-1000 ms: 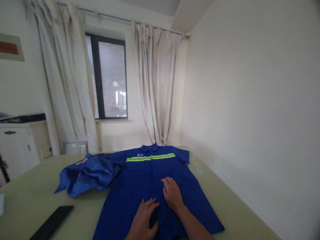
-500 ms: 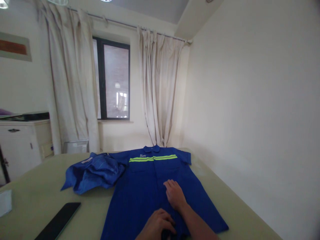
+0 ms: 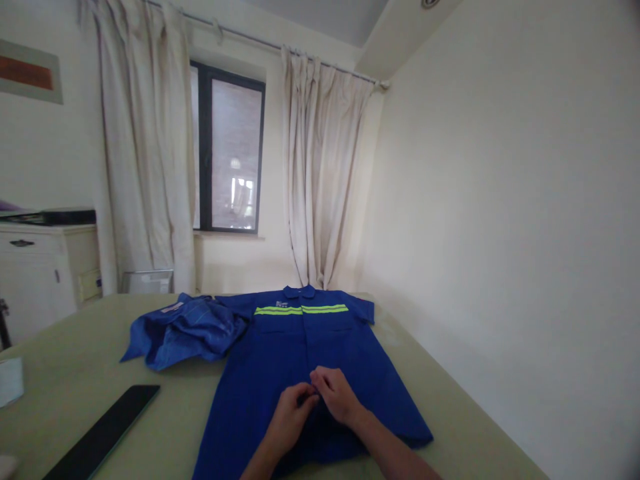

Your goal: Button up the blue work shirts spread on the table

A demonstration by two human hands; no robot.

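Observation:
A dark blue short-sleeved work shirt (image 3: 270,360) with yellow-green stripes across its chest lies spread on the table (image 3: 165,427), collar at the far end. Over its lower middle, my left hand (image 3: 294,410) and my right hand (image 3: 334,393) meet, fingertips close together. Both hands are closed in a pinch at the shirt's front; the cloth between the fingertips is mostly hidden. Near my right wrist the shirt's lower edge is lifted into a fold.
Left of the shirt lies a crumpled blue garment (image 3: 185,333). Nearer are a long black flat object (image 3: 105,430) and a pale item (image 3: 10,381) at the left edge. A white cabinet (image 3: 35,267) stands beyond; a wall (image 3: 500,233) runs along the right.
My left hand has moved up and left from the shirt's lower part, and my right hand slightly down and left, so they now meet. The shirt's lower edge has shifted. The view tilts slightly.

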